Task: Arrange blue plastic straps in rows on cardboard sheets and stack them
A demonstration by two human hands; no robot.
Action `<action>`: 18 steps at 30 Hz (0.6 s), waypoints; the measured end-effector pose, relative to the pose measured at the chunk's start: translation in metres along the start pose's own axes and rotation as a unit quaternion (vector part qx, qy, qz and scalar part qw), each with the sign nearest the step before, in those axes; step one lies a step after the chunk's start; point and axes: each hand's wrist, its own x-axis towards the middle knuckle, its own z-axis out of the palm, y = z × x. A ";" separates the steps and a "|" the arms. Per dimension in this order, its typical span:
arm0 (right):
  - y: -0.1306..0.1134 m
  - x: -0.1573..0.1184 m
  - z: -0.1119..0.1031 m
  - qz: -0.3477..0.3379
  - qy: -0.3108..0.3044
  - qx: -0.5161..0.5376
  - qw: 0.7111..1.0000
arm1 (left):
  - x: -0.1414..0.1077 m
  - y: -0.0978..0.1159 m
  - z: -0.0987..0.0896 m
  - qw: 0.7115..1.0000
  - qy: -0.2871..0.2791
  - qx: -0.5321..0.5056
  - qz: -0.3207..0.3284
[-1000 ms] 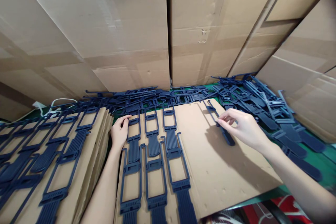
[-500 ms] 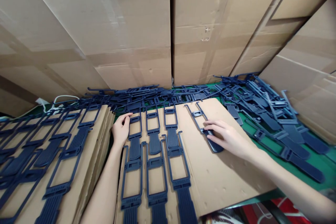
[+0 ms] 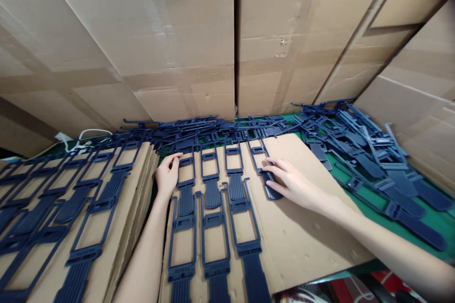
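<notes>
The dark blue piece (image 3: pixel 272 190) lies flat on the cardboard sheet (image 3: pixel 305 241), just left of the right hand (image 3: pixel 296 187), its long axis running away from the person, ridged pad nearer. The right grip is partly open, fingers spread across that axis and touching the piece without closing round it. The left hand (image 3: pixel 168 175) is farther off, beyond three columns (whether its grip holds the sheet's edge, I cannot tell).

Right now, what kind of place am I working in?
Probably a packing or assembly workshop: large cardboard boxes behind, a heap of loose blue parts, and matching parts in rows on cardboard.
</notes>
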 end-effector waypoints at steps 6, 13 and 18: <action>-0.011 0.018 -0.006 -0.041 0.007 -0.024 0.999 | 0.000 -0.002 0.000 1.000 0.002 0.000 0.000; -0.026 0.049 0.008 -0.088 -0.058 -0.041 0.994 | 0.000 -0.001 0.000 1.000 0.000 -0.004 0.004; -0.033 0.057 0.014 -0.088 -0.089 -0.057 0.990 | 0.000 -0.003 0.001 1.000 -0.003 -0.012 0.004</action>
